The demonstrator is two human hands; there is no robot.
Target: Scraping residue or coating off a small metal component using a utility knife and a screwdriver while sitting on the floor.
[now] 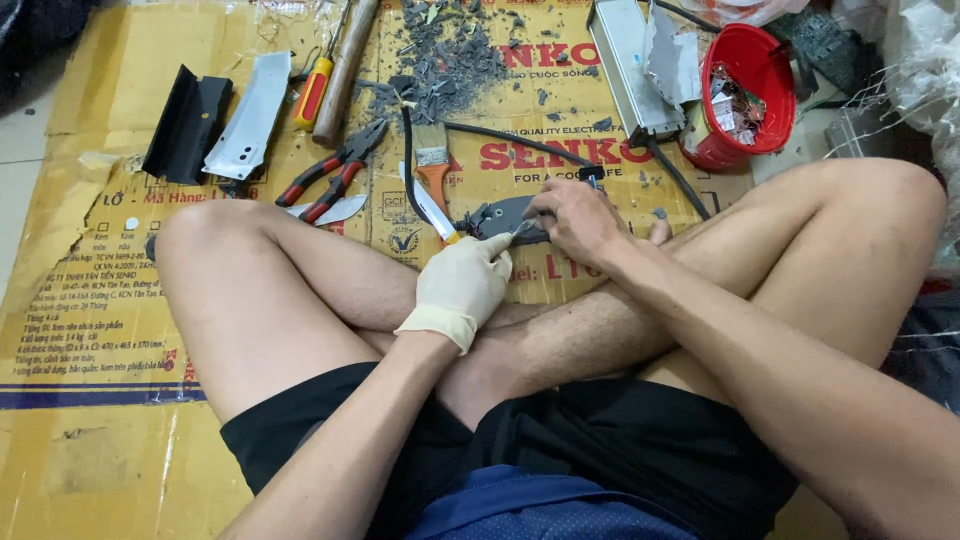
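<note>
Crossed bare legs (330,290) fill the foreground on flattened brown cardboard (90,330). Left hand (462,282), in a cream rubber glove, is clamped around a yellow-handled knife (432,210). Right hand (578,218), bare, presses closed fingers on a flat dark grey plastic part (505,215) lying on the cardboard before the shins. Red-handled pliers (335,175) lie nearby.

Flattened brown printed cardboard sheet (100,330) covers floor; pale tiled floor (18,150) at left edge; even indoor light.
</note>
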